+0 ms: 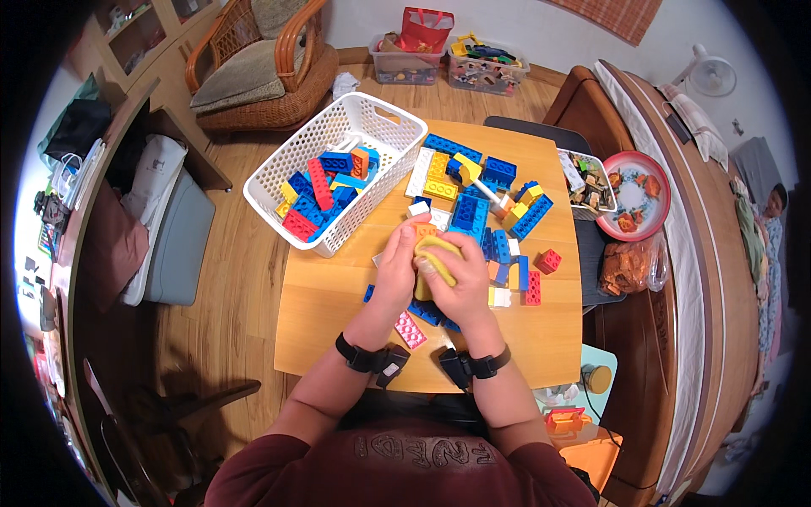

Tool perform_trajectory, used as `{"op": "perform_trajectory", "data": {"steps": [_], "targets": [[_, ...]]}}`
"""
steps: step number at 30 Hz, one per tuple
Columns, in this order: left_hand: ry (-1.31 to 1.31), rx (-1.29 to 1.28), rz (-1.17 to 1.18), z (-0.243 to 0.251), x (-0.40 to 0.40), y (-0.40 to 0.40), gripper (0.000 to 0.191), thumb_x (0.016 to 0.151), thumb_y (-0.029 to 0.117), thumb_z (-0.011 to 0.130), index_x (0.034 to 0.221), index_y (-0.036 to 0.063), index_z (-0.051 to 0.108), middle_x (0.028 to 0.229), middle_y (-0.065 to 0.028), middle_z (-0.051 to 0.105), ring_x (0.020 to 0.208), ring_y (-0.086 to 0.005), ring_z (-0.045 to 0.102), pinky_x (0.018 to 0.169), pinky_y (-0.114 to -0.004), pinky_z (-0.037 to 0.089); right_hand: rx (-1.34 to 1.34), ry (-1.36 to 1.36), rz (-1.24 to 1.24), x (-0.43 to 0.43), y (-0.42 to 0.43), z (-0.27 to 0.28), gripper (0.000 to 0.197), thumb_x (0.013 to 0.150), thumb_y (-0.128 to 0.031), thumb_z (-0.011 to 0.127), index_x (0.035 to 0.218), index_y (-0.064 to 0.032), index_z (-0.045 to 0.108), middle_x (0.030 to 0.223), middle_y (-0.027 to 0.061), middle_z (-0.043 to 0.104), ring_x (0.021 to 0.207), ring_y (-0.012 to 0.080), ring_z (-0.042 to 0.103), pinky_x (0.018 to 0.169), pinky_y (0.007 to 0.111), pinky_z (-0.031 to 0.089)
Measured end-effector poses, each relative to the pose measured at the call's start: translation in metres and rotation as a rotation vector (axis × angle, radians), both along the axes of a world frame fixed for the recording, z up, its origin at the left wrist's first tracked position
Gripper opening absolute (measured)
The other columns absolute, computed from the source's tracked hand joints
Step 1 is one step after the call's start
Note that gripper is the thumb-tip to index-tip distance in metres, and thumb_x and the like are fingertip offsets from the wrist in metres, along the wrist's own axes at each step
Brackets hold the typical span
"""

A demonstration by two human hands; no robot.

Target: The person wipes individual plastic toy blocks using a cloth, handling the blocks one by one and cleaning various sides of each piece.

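Over the wooden table [317, 329], my left hand [397, 269] holds an orange toy brick [423, 230], its studs showing past the fingertips. My right hand [466, 279] is closed on a folded yellow cloth [426, 290], pressed against that brick. Beyond my hands lie a large blue brick [469, 215], yellow bricks [438, 177] and a white brick [417, 172]. A pink brick [410, 330] lies between my wrists, and dark blue bricks [426, 312] are partly hidden under my hands. To the right are red bricks [533, 288].
A white perforated basket [355, 231] with several bricks stands at the table's left rear. On the right are a small container [592, 212], a floral tray [665, 196] and a plastic bag [633, 263]. A wicker chair [266, 95] and storage bins [405, 66] stand farther back.
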State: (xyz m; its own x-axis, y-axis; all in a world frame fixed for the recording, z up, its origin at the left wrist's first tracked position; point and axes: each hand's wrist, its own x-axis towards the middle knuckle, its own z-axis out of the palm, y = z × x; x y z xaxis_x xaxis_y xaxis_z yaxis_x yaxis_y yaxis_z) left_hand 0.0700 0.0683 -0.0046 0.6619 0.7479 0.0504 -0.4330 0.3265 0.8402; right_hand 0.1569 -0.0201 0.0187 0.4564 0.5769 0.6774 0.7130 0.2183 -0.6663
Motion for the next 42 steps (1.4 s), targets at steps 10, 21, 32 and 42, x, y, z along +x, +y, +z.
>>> {"op": "perform_trajectory", "data": {"steps": [10,21,32,42], "targets": [[-0.098,-0.102,-0.008,-0.004,0.002,0.002,0.049,0.111,0.035,0.029,0.137,-0.0032,0.046,0.116,-0.0157,0.061,0.106,-0.0205,0.061,0.094,-0.033,0.05,-0.073,-0.037,-0.028,0.006,0.0,-0.005,0.017,0.078,-0.012,0.078,0.094,-0.0063,0.076,0.102,0.0133,0.065,0.093,0.0306,0.064,0.08,0.038,0.052],[-0.104,-0.217,0.024,-0.001,0.0,0.004,0.048,0.111,0.037,0.031,0.136,-0.0005,0.046,0.115,-0.0187,0.063,0.106,-0.0226,0.063,0.095,-0.035,0.051,-0.116,-0.107,0.049,-0.002,0.001,-0.001,0.02,0.077,-0.013,0.08,0.096,-0.0097,0.078,0.103,0.0123,0.065,0.094,0.0307,0.064,0.082,0.038,0.052],[-0.111,-0.169,0.007,-0.001,0.002,0.003,0.043,0.111,0.033,0.032,0.135,-0.0005,0.047,0.119,-0.0174,0.06,0.11,-0.0227,0.06,0.098,-0.036,0.048,-0.038,0.039,-0.102,0.012,0.0,-0.007,0.021,0.08,-0.011,0.078,0.099,-0.0025,0.075,0.1,0.0146,0.064,0.091,0.0308,0.064,0.081,0.037,0.052],[-0.086,-0.156,0.038,-0.008,0.004,0.002,0.039,0.111,0.031,0.032,0.132,0.0014,0.048,0.115,-0.0105,0.058,0.103,-0.0147,0.058,0.093,-0.03,0.048,-0.107,-0.022,-0.011,0.0,0.004,-0.006,0.028,0.081,-0.013,0.079,0.108,-0.0043,0.076,0.106,0.0162,0.063,0.095,0.0315,0.063,0.083,0.038,0.052]]}}
